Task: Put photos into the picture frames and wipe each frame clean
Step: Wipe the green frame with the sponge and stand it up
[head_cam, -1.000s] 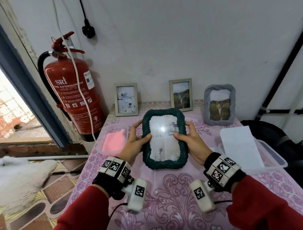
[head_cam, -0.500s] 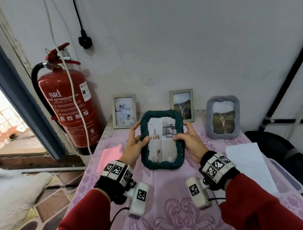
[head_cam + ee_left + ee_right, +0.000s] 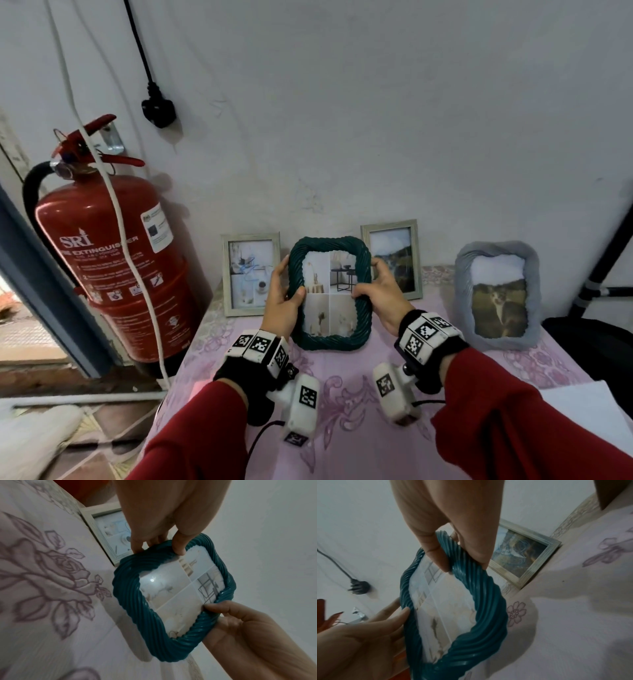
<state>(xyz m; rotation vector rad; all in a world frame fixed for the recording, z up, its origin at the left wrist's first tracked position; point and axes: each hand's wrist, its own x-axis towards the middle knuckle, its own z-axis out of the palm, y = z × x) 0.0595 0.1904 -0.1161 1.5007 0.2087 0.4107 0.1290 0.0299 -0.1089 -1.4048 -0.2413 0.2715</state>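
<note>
While our left hand (image 3: 281,308) grips one side of the green rope-patterned frame (image 3: 330,342) and our right hand (image 3: 380,297) grips the other, thumbs on its front, we hold it upright over the pink floral tablecloth (image 3: 342,394), between 2 pale frames (image 3: 251,274) against the wall, photo inside.

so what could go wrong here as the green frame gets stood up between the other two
1. The green frame is held by a thumb-and-finger grip of the left hand and right hand on its side edges; its glossy ribbed rim could slip.
2. It sits close between the left grey frame and the right grey frame; a knuckle might topple either.
3. Both thumbs lie near the glass and may smudge it.
</note>
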